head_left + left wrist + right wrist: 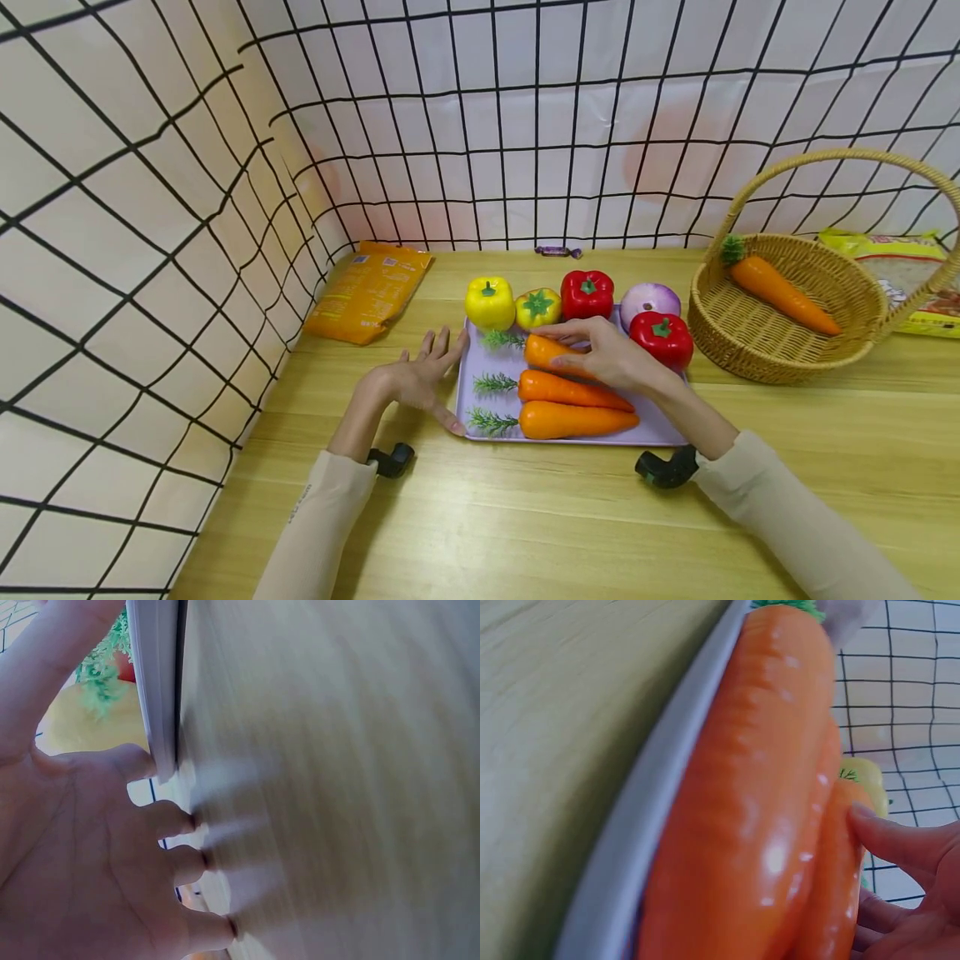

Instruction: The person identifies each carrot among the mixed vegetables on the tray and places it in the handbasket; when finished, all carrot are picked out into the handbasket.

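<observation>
My right hand (611,357) grips the farthest of three orange carrots, the upper carrot (543,352), with the thumb along its near side. In the right wrist view its thumb touches that carrot (841,862) behind the larger, nearest carrot (739,795). The middle carrot (558,388) and nearest carrot (573,420) lie side by side on a lilac tray (658,427), green tops pointing left. My left hand (420,381) is spread at the tray's left edge, thumb at the near corner. The left wrist view shows its palm (82,855) and fingertips against the table.
Along the tray's far side are a yellow pepper (490,305), a yellow-green vegetable (538,308), red peppers (587,293) and a purple onion (649,305). A wicker basket (780,367) holding another carrot (783,293) stands right. An orange packet (367,293) lies left, a wrapped candy (557,252) behind.
</observation>
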The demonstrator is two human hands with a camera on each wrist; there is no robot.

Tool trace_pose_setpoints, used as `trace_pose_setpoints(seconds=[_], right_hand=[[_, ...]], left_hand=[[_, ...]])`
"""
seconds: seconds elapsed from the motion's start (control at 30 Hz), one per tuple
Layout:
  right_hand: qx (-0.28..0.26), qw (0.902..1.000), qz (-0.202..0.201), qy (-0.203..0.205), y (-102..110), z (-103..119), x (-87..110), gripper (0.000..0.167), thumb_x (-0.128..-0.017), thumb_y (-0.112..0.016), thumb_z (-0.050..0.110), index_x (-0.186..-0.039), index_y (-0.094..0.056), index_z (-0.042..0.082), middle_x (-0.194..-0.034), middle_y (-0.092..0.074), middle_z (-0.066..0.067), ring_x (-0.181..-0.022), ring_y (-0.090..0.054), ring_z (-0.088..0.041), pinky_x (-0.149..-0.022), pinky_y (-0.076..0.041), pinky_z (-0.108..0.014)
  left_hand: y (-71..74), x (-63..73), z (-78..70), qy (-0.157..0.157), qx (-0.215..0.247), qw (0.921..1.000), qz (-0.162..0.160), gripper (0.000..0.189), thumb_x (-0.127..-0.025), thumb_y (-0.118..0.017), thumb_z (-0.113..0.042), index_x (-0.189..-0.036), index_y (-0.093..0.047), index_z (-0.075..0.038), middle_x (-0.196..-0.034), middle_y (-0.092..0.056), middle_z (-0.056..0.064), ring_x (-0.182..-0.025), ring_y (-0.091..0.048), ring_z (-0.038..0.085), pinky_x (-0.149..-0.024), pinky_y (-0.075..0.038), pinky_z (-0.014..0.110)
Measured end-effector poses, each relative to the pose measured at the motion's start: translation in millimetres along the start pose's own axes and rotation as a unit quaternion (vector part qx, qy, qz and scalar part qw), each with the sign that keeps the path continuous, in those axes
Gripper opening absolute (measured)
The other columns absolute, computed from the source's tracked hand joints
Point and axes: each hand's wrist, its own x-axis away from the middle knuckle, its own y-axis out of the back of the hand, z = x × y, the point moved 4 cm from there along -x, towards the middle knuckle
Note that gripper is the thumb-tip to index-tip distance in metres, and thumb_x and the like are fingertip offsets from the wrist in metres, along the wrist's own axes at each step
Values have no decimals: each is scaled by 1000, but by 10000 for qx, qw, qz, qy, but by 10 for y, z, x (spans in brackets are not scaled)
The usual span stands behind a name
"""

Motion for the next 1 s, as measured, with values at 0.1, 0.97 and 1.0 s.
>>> trace_pose_setpoints(seconds=[0.1,0.97,1.0], right_hand=[[91,9999,-70,29,42,52,17,46,-99,-70,16,-144,-62,11,-143,-66,-13,-124,-64,-35,-107,-52,-56],[-34,9927,-1111,-476,883,375,572,53,-98,-72,30,-149,-58,23,-145,-61,-13,-115,-69,-25,-82,-60,-20],[-41,9914,-1202,-520,939,352,608,53,-98,-72,29,-149,-58,24,-144,-62,-13,-111,-71,-22,-81,-61,-22]], left_hand=[[1,-1,-2,0,-13,10000,2,146,-74,-92,-50,-165,18,-20,-168,29,19,-157,27,40,-124,9,71],[-4,5,-15,58,-81,9999,15,145,-74,-92,-50,-165,18,-21,-169,29,19,-157,26,40,-125,9,70],[-4,5,-17,54,-75,10000,12,145,-74,-92,-49,-165,18,-20,-169,29,19,-157,26,40,-125,9,70]])
